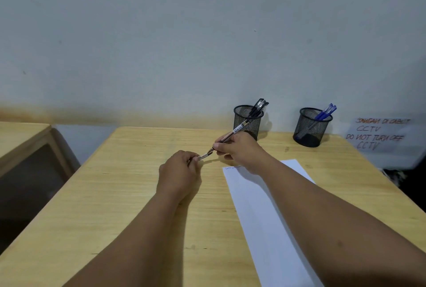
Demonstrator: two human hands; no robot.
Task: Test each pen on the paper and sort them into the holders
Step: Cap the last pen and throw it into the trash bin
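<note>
Above the pale wooden worktop [129, 194], the right hand [242, 150] pinches a slim clear-barrelled pen [232, 133] while the left hand [179, 171] clamps its small cap [204, 156] just off the tip, apparently baring it to test on the white paper sheet [260, 213].

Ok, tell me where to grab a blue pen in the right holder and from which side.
Grip a blue pen by its capped top, coming from above. Only that end sticks out over the rim of the right holder, leaning right toward the wall; the mesh encloses the rest.
</note>
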